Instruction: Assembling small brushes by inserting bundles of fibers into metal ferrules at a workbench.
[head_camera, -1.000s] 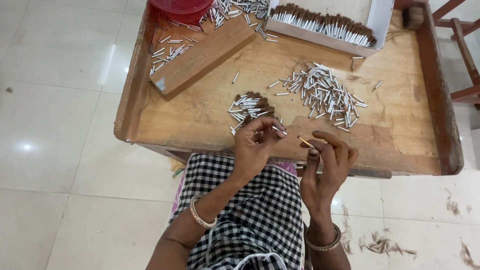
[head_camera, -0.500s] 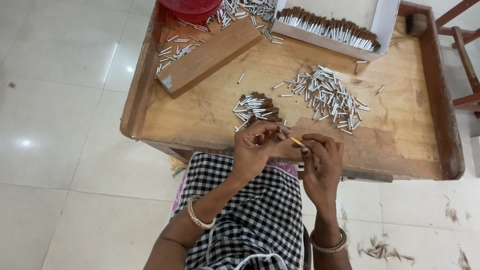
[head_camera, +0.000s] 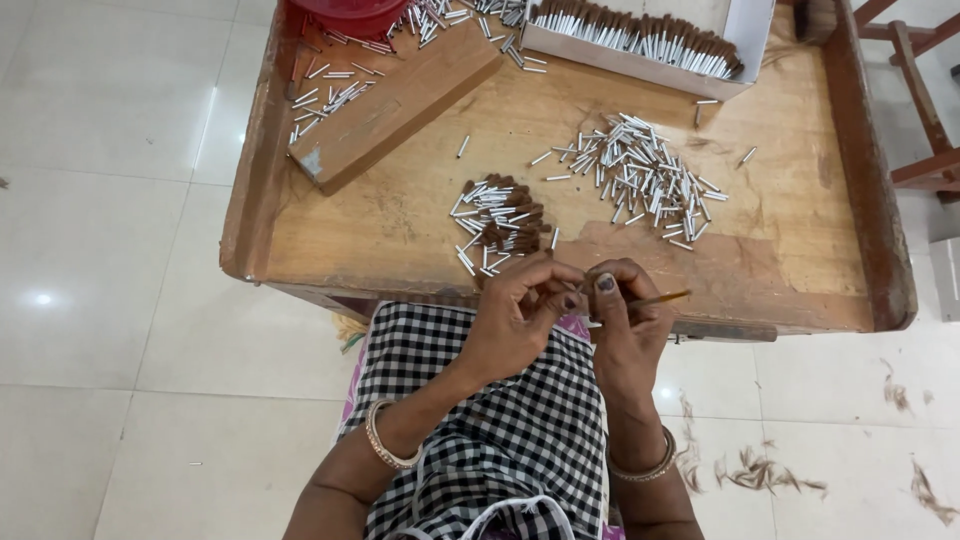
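Note:
My left hand (head_camera: 520, 310) and my right hand (head_camera: 625, 320) meet just over the near edge of a low wooden tray table (head_camera: 400, 240). Between their fingertips they pinch a small white tube, mostly hidden by the fingers. My right hand also holds a thin yellowish stick (head_camera: 660, 298) that points to the right. Just beyond my left hand lies a small heap of white tubes with brown ends (head_camera: 497, 222). A larger loose pile of white tubes (head_camera: 640, 180) is spread farther right on the table.
A wooden block (head_camera: 395, 105) lies slanted at the table's far left, with loose tubes beside it. A white box (head_camera: 650, 40) of packed brown-tipped tubes stands at the back. A red container (head_camera: 350, 12) is at the far edge. Brown scraps (head_camera: 760, 470) litter the white floor tiles.
Both hands have drawn closer together and the fingertips now meet. The stick in my right hand has swung so that it points to the right.

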